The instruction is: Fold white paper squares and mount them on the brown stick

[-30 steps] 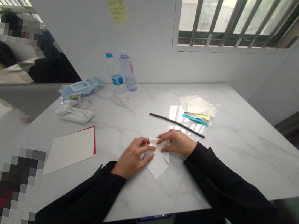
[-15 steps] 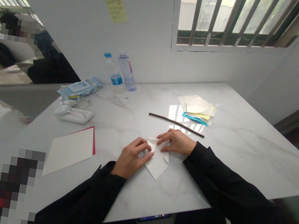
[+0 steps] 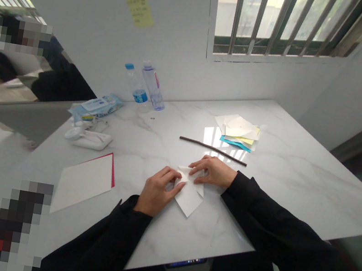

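A small white sheet of folded paper (image 3: pixel 190 200) lies on the table in front of me, one corner pointing toward me and folded flaps near its far edge. My left hand (image 3: pixel 158 189) grips its left side, thumb and fingers closed on the fold. From the right, my right hand (image 3: pixel 215 172) has its curled fingers and thumb on the upper part of the same paper. Both hands partly cover the folds. Just beyond them lies a thin dark brown stick (image 3: pixel 213 149), touched by neither hand.
A paper stack (image 3: pixel 239 129) with white, yellow and blue sheets lies far right. To the left are white and red sheets (image 3: pixel 86 180), a white device (image 3: pixel 92 139) and a wipes pack (image 3: pixel 97 105). Two plastic bottles (image 3: pixel 153 85) stand by the wall. A person (image 3: pixel 56 70) sits far left.
Both hands keep almost the same hold on the paper, with the left fingers shifting very slightly. The whole view has moved a little.
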### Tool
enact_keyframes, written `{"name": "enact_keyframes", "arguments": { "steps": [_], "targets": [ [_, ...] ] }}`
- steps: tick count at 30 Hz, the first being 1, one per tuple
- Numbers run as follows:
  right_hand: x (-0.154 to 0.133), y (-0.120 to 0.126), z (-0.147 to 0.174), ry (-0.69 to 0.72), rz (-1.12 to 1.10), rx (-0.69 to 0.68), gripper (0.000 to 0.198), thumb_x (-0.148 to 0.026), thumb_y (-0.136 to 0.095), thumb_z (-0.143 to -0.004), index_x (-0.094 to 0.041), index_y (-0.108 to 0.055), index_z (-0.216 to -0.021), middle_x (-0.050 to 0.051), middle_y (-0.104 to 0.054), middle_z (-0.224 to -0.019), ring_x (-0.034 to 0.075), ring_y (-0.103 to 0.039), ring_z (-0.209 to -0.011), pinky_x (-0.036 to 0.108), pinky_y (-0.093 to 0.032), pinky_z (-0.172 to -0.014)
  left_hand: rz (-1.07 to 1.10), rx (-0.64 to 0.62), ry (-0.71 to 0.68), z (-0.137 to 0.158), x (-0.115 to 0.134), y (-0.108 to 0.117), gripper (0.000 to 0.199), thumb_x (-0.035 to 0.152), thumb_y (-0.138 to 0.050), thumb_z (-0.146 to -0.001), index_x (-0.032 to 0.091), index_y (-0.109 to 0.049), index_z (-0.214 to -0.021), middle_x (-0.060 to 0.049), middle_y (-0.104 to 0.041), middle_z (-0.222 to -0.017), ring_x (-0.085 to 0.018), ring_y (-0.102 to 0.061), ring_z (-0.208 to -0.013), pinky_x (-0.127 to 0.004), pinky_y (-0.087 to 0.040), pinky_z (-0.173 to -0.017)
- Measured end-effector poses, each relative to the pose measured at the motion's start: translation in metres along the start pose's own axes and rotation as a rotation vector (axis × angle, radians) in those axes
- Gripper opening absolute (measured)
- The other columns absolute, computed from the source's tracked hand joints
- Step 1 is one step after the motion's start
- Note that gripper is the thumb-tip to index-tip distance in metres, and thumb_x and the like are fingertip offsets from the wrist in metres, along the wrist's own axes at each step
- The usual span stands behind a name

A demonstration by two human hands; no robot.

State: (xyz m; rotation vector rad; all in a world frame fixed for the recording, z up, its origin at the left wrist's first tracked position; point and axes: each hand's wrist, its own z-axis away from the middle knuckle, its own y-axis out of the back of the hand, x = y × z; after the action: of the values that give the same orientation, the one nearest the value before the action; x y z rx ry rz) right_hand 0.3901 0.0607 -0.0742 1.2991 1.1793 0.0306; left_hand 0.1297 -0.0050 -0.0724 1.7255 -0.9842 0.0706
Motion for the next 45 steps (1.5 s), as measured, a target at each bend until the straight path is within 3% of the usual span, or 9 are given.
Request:
{"name": "enact_keyframes", "arguments": {
  "steps": [9, 16, 21, 25, 28, 32, 35, 41, 45],
  "targets": [
    [-0.0025, 0.0019, -0.0009, 0.013, 0.014, -0.016, 0.028, -0.028, -0.091, -0.084, -0.031, -0.086, -0.111, 0.002, -0.078, -0.134, 0.023, -0.067, -0.104, 0.039, -0.051, -0.099, 0.070, 0.104, 0.105, -0.0012, 0.0046, 0.0017, 0.006, 0.028, -0.059, -0.102, 0.024, -0.062, -0.104, -0.001, -0.068, -0.092, -0.016, -0.070, -0.078, -0.030, -0.062, -0.075],
    [-0.0030, 0.0018, -0.0012, 0.019, 0.015, -0.015, 0.029, -0.028, -0.091, -0.083, -0.030, -0.086, -0.112, 0.003, -0.078, -0.134, 0.022, -0.067, -0.103, 0.037, -0.050, -0.098, 0.062, 0.125, 0.218, -0.0009, 0.0074, 0.0037, 0.016, 0.023, -0.055, -0.095, 0.024, -0.057, -0.110, 0.001, -0.066, -0.090, -0.015, -0.070, -0.073, -0.029, -0.059, -0.072],
    [-0.0037, 0.0021, -0.0011, 0.027, 0.022, -0.015, 0.028, -0.029, -0.091, -0.084, -0.030, -0.085, -0.111, 0.002, -0.078, -0.134, 0.021, -0.067, -0.101, 0.037, -0.050, -0.097, -0.070, 0.055, 0.160, -0.0021, 0.0083, 0.0004, 0.036, 0.030, -0.069, -0.087, 0.024, -0.054, -0.120, 0.000, -0.065, -0.099, -0.017, -0.063, -0.074, -0.032, -0.054, -0.071],
    [-0.0029, 0.0014, -0.0012, 0.036, 0.018, -0.011, 0.028, -0.027, -0.092, -0.083, -0.032, -0.085, -0.110, 0.002, -0.078, -0.133, 0.021, -0.068, -0.101, 0.038, -0.050, -0.098, -0.113, 0.027, 0.158, -0.0022, 0.0048, -0.0025, 0.013, 0.024, -0.066, -0.090, 0.024, -0.056, -0.099, 0.003, -0.061, -0.084, -0.016, -0.057, -0.069, -0.031, -0.048, -0.069],
    [-0.0025, 0.0007, -0.0012, 0.030, 0.014, -0.014, 0.029, -0.028, -0.093, -0.082, -0.031, -0.086, -0.110, 0.002, -0.078, -0.133, 0.022, -0.067, -0.103, 0.039, -0.050, -0.098, -0.103, -0.023, 0.132, -0.0015, 0.0031, -0.0027, 0.011, 0.018, -0.066, -0.090, 0.023, -0.057, -0.087, 0.002, -0.062, -0.082, -0.017, -0.060, -0.073, -0.031, -0.046, -0.070],
    [-0.0029, -0.0001, -0.0008, 0.020, 0.019, -0.019, 0.028, -0.030, -0.092, -0.082, -0.031, -0.086, -0.109, 0.002, -0.078, -0.134, 0.023, -0.067, -0.104, 0.040, -0.050, -0.099, -0.090, -0.065, 0.104, -0.0015, 0.0036, -0.0023, 0.007, 0.021, -0.070, -0.092, 0.023, -0.063, -0.091, 0.001, -0.064, -0.087, -0.018, -0.062, -0.078, -0.033, -0.049, -0.075],
    [-0.0036, -0.0007, -0.0002, 0.015, 0.007, -0.001, 0.031, -0.029, -0.093, -0.082, -0.031, -0.085, -0.112, 0.002, -0.078, -0.134, 0.023, -0.069, -0.104, 0.040, -0.051, -0.100, -0.104, -0.077, 0.055, -0.0019, 0.0043, -0.0018, 0.006, 0.027, -0.071, -0.096, 0.024, -0.067, -0.093, -0.002, -0.066, -0.095, -0.023, -0.065, -0.092, -0.038, -0.052, -0.085],
    [-0.0063, 0.0002, 0.0007, 0.043, -0.016, 0.040, 0.043, -0.025, -0.092, -0.081, -0.028, -0.080, -0.121, 0.005, -0.078, -0.130, 0.023, -0.071, -0.111, 0.040, -0.051, -0.102, -0.098, -0.094, 0.029, -0.0020, 0.0049, -0.0003, 0.013, 0.030, -0.079, -0.091, 0.024, -0.070, -0.098, -0.005, -0.067, -0.109, -0.027, -0.063, -0.104, -0.046, -0.054, -0.095],
    [-0.0076, -0.0010, 0.0009, 0.028, -0.024, 0.062, 0.053, -0.024, -0.092, -0.080, -0.026, -0.076, -0.130, 0.007, -0.078, -0.125, 0.021, -0.071, -0.103, 0.034, -0.053, -0.090, -0.054, -0.096, -0.013, -0.0021, 0.0003, -0.0010, 0.011, 0.026, -0.076, -0.093, 0.025, -0.071, -0.103, -0.005, -0.068, -0.113, -0.026, -0.064, -0.107, -0.045, -0.055, -0.096]
  ]
}}
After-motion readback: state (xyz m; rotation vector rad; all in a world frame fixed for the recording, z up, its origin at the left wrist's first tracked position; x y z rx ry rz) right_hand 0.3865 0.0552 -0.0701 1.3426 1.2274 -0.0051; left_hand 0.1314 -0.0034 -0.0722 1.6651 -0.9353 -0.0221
